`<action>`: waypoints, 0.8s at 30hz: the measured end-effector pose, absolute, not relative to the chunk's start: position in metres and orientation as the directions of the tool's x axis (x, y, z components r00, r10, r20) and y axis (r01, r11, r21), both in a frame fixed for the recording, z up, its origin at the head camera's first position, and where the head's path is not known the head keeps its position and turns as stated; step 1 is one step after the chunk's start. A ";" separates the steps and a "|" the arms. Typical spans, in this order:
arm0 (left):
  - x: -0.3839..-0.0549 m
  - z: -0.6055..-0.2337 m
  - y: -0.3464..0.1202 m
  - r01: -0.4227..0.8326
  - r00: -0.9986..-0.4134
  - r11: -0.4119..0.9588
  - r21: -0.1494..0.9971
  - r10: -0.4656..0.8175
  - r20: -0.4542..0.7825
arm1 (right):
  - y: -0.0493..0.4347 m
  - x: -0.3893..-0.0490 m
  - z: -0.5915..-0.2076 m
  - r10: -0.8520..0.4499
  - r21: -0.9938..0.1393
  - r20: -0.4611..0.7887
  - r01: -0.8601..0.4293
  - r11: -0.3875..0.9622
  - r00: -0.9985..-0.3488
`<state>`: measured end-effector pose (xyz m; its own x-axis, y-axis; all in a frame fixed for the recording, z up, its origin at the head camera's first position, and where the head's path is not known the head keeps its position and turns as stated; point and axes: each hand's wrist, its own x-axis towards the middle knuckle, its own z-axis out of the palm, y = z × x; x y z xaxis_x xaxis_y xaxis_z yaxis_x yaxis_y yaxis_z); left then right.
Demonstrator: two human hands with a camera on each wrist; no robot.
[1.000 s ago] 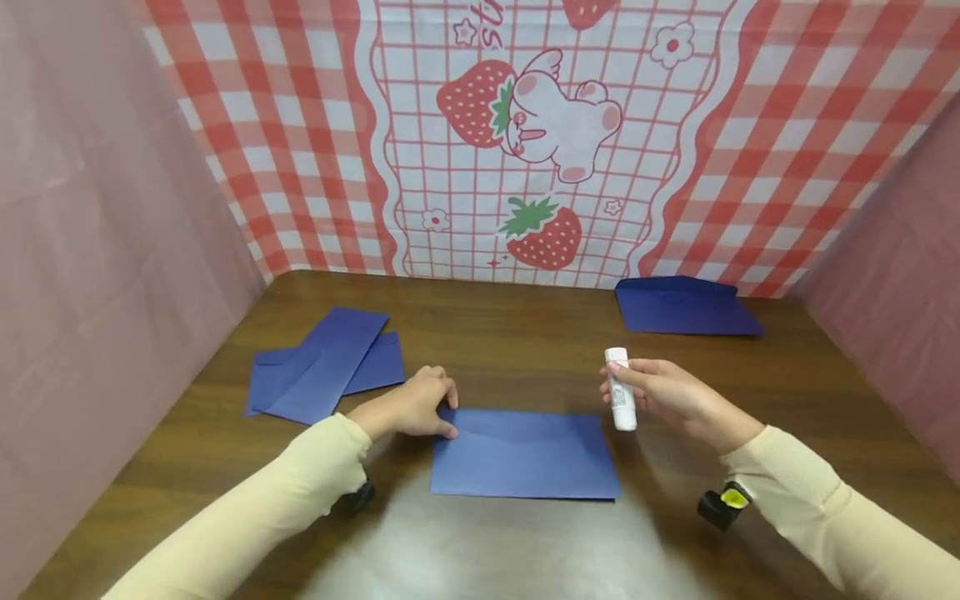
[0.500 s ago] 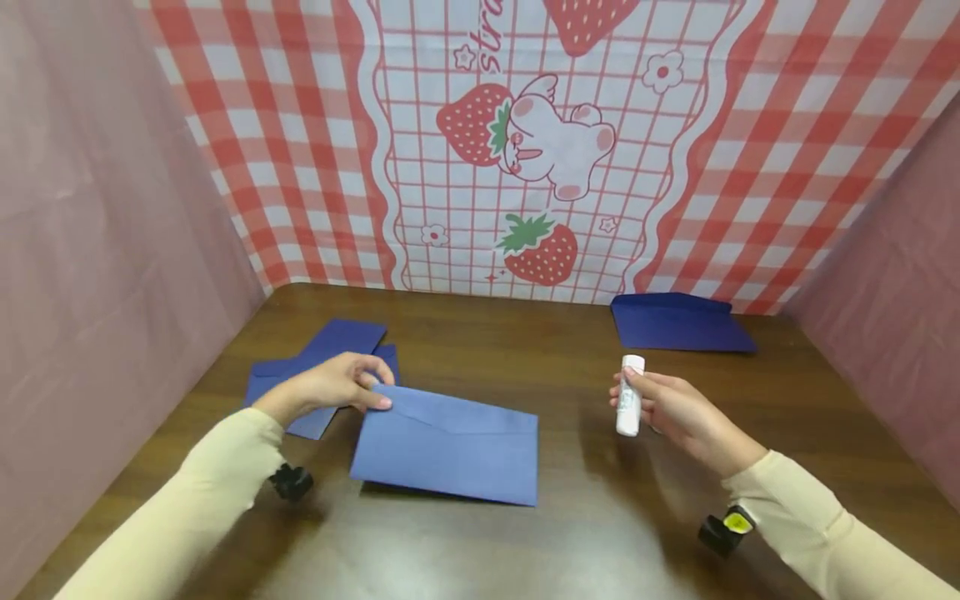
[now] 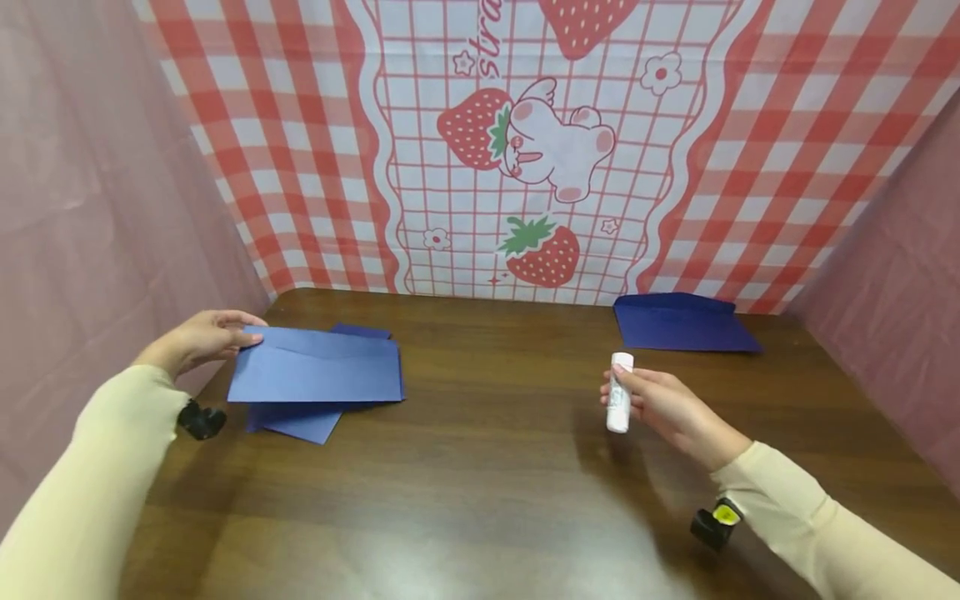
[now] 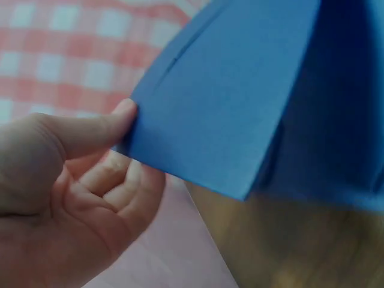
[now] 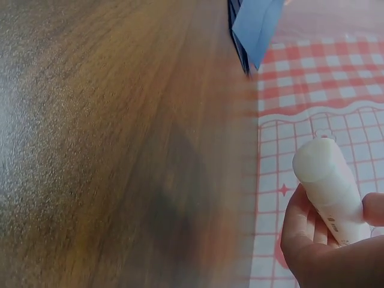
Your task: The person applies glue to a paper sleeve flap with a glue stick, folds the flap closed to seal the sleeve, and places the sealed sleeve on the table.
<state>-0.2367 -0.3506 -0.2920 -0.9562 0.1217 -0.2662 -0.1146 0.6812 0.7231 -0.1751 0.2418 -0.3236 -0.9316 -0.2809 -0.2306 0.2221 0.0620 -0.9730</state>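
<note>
My left hand pinches the upper left corner of a blue envelope, thumb on its front face. The envelope is held over other blue envelopes at the table's left side and covers most of them. In the left wrist view, the thumb presses the corner of the blue envelope, with the other fingers behind it. My right hand grips a white glue stick above the table. One end of the glue stick points toward the camera in the right wrist view.
One more dark blue envelope, its flap raised, lies at the back right of the wooden table. Behind stands a red-checked cloth with strawberries. Pink cloth hangs at the left side, and more at the right.
My left hand has lifted the blue envelope from the middle of the table and carried it left, over the other envelopes. The right hand stays nearly in place with the glue stick.
</note>
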 end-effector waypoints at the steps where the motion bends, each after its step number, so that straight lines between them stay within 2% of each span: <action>1: -0.240 -0.295 -0.353 -0.120 -0.959 0.682 0.721 0.108 -0.262 | 0.242 -0.175 -0.323 -0.282 -0.973 -0.230 0.221 0.063 -0.932; 8: -0.250 -0.322 -0.355 -0.115 -0.987 0.678 0.726 0.006 -0.162 | 0.243 -0.174 -0.321 -0.283 -0.975 -0.224 0.215 0.062 -0.933; 14: -0.249 -0.330 -0.337 -0.105 -0.994 0.825 0.555 -0.072 -0.082 | 0.251 -0.173 -0.321 -0.271 -0.973 -0.232 0.229 0.043 -0.934; 18: -0.255 -0.330 -0.312 -0.036 -0.999 0.875 0.482 -0.031 -0.018 | 0.258 -0.174 -0.318 -0.263 -0.968 -0.250 0.246 0.050 -0.932; 24: -0.263 -0.330 -0.248 0.143 -0.990 0.895 0.423 0.131 0.057 | 0.263 -0.178 -0.313 -0.251 -0.971 -0.238 0.231 0.057 -0.938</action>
<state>-0.2632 -0.2484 -0.3296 -0.9897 0.1311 0.0571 0.1429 0.8950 0.4225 -0.1780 0.2635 -0.3132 -0.9382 -0.2512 -0.2382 0.2312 0.0573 -0.9712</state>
